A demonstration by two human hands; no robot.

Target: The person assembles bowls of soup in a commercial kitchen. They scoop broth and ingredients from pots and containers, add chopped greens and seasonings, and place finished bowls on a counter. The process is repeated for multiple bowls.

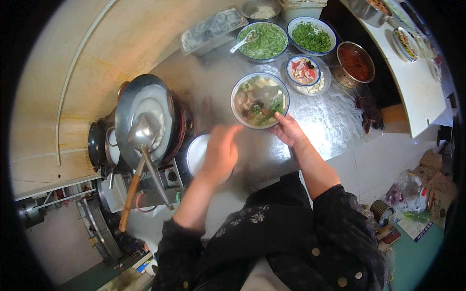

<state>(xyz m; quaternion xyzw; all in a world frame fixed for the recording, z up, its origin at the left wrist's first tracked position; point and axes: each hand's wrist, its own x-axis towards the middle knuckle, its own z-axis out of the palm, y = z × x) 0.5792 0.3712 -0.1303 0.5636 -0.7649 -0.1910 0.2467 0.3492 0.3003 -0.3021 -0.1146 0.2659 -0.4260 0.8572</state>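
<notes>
My right hand (289, 130) grips the near right rim of a white, blue-edged soup bowl (238, 116), thumb on top and the other fingers underneath. Broth, leafy greens, pale chunks and dark bits fill it. My left hand (221, 153) is smeared by motion beside the bowl's lower left edge. One finger seems to reach toward the bowl, but whether it touches I cannot make out. Beneath the left hand sits a white bowl (195, 150), partly covered by it. To its left, a wok (125, 126) carries a metal ladle (144, 130) with a wooden handle.
Behind the soup stand bowls of chopped greens (264, 42) (312, 38), one with a white spoon (241, 44). A small bowl of red and white pieces (304, 71) and a pot of red sauce (353, 63) stand at right on the steel counter (335, 111). Steam drifts around.
</notes>
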